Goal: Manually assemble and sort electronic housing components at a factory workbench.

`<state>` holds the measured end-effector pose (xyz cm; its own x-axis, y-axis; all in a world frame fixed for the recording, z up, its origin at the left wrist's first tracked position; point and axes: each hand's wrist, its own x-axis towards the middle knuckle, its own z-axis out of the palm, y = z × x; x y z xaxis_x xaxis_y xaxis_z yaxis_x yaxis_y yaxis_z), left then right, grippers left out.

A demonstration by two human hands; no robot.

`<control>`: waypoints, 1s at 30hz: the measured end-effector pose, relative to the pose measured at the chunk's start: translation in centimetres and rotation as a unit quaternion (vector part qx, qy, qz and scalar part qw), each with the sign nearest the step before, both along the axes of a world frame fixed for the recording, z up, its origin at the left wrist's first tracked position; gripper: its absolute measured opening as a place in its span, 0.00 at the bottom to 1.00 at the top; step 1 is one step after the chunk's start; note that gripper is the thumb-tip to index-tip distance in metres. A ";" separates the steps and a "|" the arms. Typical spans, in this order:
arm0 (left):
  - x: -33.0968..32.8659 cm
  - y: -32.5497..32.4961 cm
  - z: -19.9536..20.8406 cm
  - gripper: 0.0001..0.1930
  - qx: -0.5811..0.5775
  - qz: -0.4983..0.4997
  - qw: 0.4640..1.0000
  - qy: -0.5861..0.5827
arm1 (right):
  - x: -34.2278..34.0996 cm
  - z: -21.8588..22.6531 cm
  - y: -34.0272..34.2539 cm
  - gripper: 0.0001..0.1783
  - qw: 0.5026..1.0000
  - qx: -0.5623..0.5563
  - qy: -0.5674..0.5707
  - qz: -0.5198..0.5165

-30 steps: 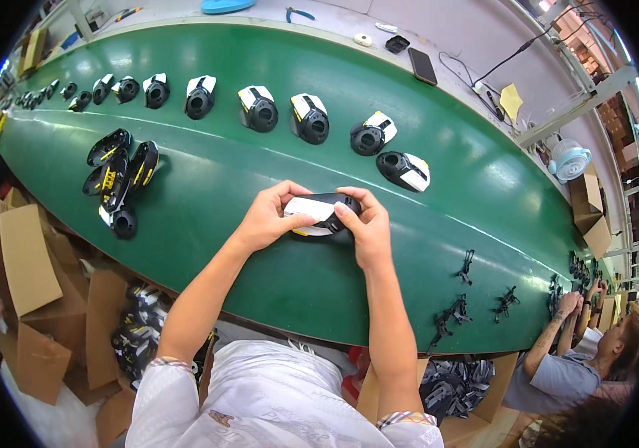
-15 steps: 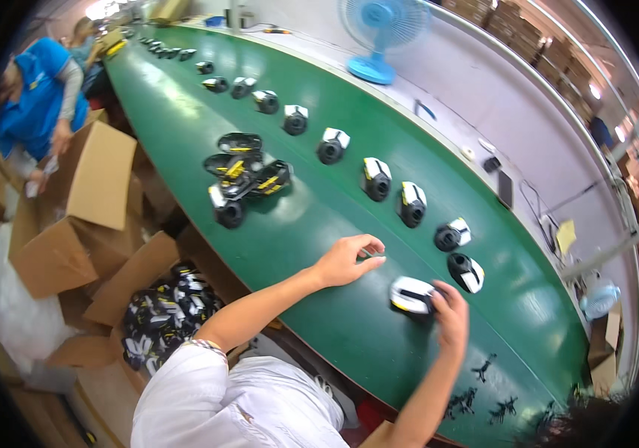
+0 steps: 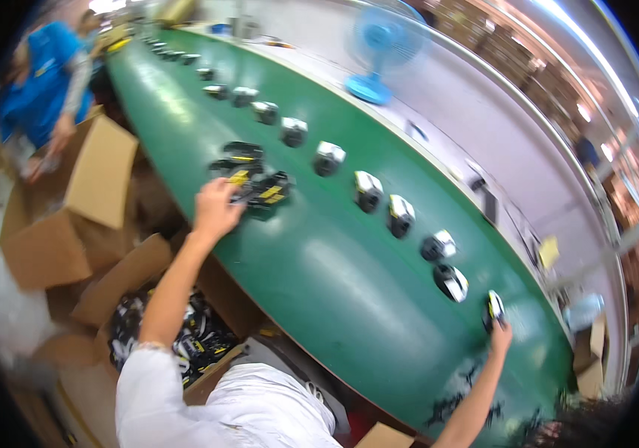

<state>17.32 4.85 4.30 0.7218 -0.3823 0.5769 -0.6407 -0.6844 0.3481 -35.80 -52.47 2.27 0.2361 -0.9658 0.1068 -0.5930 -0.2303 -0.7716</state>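
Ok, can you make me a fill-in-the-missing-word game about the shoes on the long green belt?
1. The conveyor belt is coloured ____.
2. The left hand reaches the small pile of black and ____ shoes.
3. The right hand touches a single shoe at the end of the ____ of shoes.
4. The blue thing standing beyond the belt is a ____.

Missing words: green; yellow; row; fan

White short-sleeved shirt — sleeve ends above elbow; forearms, both hands bare.
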 end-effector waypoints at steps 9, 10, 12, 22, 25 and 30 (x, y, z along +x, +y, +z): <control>1.5 3.7 2.3 0.14 -0.106 -0.042 0.993 0.008 | 0.1 11.3 14.0 0.18 0.967 0.030 0.218 0.129; 0.5 2.1 2.5 0.16 -0.177 -0.055 0.977 0.103 | -1.7 11.4 14.7 0.19 0.959 0.025 0.258 0.114; -2.5 -2.1 1.8 0.18 -0.205 -0.140 0.959 0.139 | -3.3 10.7 15.5 0.19 0.949 0.016 0.296 0.103; -19.1 -18.8 0.7 0.17 -0.181 -0.411 0.538 0.714 | -0.5 4.3 19.0 0.15 0.847 -0.231 0.461 0.132; -18.9 -18.9 -0.5 0.17 -0.188 -0.397 0.544 0.715 | 0.4 4.3 19.1 0.09 0.838 -0.247 0.462 0.151; -18.1 -19.1 -1.8 0.16 -0.221 -0.427 0.467 0.742 | 3.6 5.8 18.8 0.08 0.836 -0.255 0.474 0.109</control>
